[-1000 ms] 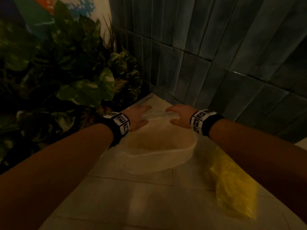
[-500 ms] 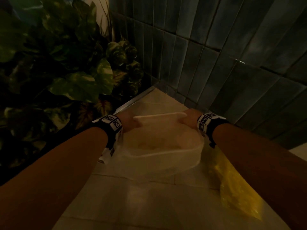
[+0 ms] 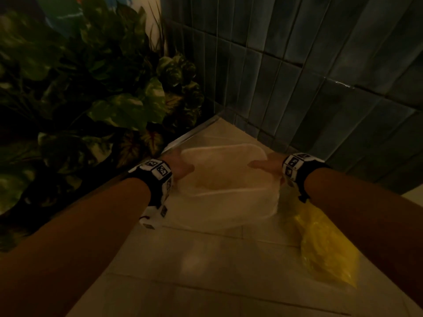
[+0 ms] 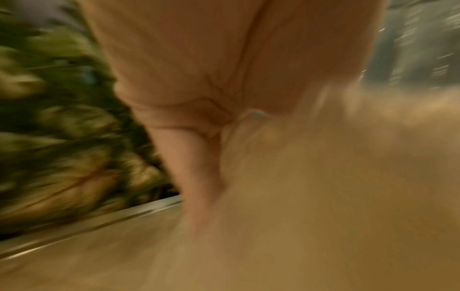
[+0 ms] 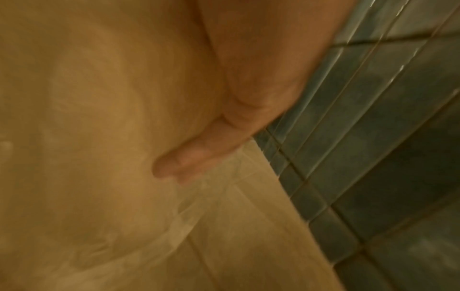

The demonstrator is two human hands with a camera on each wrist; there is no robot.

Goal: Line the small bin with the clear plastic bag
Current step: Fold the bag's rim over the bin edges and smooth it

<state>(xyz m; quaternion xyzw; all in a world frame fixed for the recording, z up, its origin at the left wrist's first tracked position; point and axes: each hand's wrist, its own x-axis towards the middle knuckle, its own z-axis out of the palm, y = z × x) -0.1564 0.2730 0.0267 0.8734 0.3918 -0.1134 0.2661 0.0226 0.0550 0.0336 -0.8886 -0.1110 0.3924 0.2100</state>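
Observation:
A small pale bin stands on the tiled floor in the corner, with the clear plastic bag draped over its mouth and down its near side. My left hand clasps the left rim through the bag, thumb across the top and fingers down the outside. My right hand does the same on the right rim. In the left wrist view the left hand's fingers run down beside the blurred bag. The right wrist view shows straight fingers lying against the bag.
A crumpled yellow plastic bag lies on the floor under my right forearm. A large leafy plant fills the left side behind a metal floor strip. Dark green wall tiles close the corner behind the bin.
Both hands slid from the far edge of the bin's top outward to its left and right rims, taking the bag down over the sides. The camera tilted slightly.

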